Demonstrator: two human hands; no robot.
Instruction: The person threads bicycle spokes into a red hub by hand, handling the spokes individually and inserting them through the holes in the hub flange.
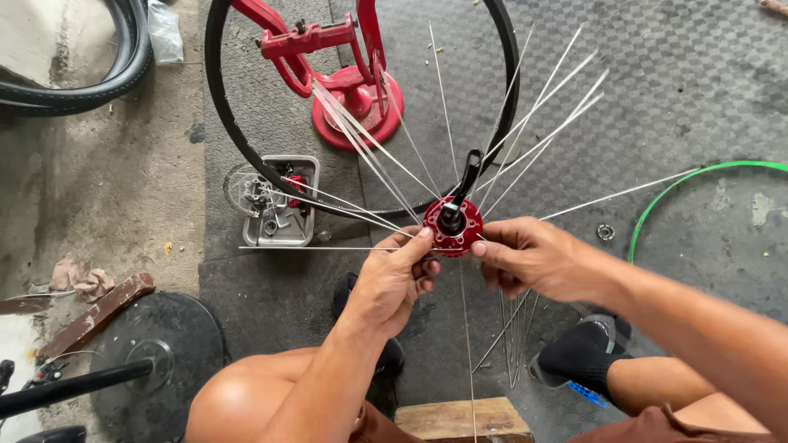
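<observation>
Steel spokes [525,123] are fanning out from the red hub [453,223], crowding the space above both hands; the black rim [215,98] and red truing stand [345,82] are blocking beyond. Open mat [681,74] is lying rightward, seemingly unobstructed.

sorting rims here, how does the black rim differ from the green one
The black round wheel rim stands by the red metal truing stand; the thin green round rim lies flat on the grey mat. The black rim shows almost whole; the green rim is cut by the picture's edge. Both are bare hoops, neither touched by a hand.
</observation>
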